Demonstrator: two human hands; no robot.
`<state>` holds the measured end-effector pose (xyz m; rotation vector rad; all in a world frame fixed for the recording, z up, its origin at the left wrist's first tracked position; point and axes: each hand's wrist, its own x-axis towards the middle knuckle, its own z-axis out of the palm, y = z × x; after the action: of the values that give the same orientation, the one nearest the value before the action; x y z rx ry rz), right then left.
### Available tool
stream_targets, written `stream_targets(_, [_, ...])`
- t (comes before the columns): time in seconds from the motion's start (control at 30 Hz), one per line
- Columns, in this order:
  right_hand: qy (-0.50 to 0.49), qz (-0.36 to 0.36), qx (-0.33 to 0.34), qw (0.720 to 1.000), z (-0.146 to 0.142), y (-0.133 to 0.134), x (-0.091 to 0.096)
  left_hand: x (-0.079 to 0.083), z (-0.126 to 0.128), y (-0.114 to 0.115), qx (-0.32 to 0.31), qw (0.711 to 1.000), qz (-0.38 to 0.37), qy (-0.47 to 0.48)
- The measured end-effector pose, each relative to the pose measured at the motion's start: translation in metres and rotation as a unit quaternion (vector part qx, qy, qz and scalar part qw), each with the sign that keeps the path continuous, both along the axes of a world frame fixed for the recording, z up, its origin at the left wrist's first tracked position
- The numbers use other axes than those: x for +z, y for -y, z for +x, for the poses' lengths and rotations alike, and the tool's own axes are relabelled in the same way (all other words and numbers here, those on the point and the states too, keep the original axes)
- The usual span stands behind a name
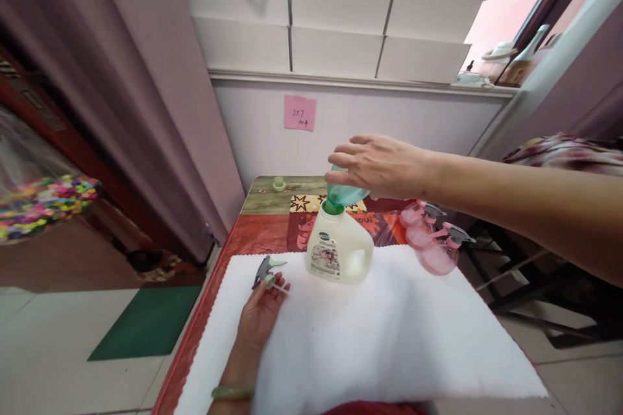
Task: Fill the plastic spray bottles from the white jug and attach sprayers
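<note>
My right hand [372, 165] is closed round a translucent green spray bottle [348, 194], which it tips over the mouth of a cream-coloured jug [341, 246]. The bottle's neck meets the green-rimmed opening of the jug, which stands upright with its label facing me. Down at the left, my left hand [263, 308] holds a spray trigger head [267, 274] with a grey top, a light green lever and collar, and a short pale tube. Its fingers curl round the collar, palm up.
Several pink spray bottles [438, 256] with grey triggers stand at the table's right side. A pale green cap [278, 184] lies at the back left. A white sheet [379, 337] covers the table's front. A pink note [300, 113] is on the wall behind.
</note>
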<state>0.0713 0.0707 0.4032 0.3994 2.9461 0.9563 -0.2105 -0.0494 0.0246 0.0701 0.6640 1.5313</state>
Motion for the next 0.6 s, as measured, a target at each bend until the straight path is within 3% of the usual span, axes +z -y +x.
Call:
stream_targets(0.1, [-0.068,-0.041,-0.043,0.996,0.018,-0.001,-0.010,0.001,0.001,0.000,0.004,1.000,-0.001,-0.003])
stream_targets(0.2, [-0.164,-0.109,-0.127,0.972,0.044,0.000,-0.030,0.002,0.002,0.000,0.006,1.000,-0.003,-0.006])
stream_targets(0.27, [-0.237,-0.166,-0.185,0.939,0.061,0.003,-0.051,0.002,0.003,0.000,0.006,1.000,-0.006,-0.010])
stream_targets(0.33, [-0.335,-0.241,-0.220,0.884,0.074,0.009,-0.079,0.003,0.004,0.000,0.005,1.000,-0.008,-0.016])
stream_targets(0.4, [-0.455,-0.332,-0.244,0.790,0.083,0.018,-0.112,0.006,0.005,0.000,0.006,1.000,-0.012,-0.024])
stream_targets(0.47, [-0.565,-0.438,-0.251,0.653,0.086,0.030,-0.147,0.010,0.007,0.000,0.010,0.999,-0.016,-0.032])
stream_targets(0.53, [-0.644,-0.538,-0.197,0.507,0.085,0.045,-0.181,0.018,0.009,0.000,0.018,0.999,-0.019,-0.042])
stream_targets(0.6, [-0.679,-0.602,-0.149,0.393,0.084,0.064,-0.209,0.031,0.013,-0.001,0.029,0.998,-0.018,-0.052])
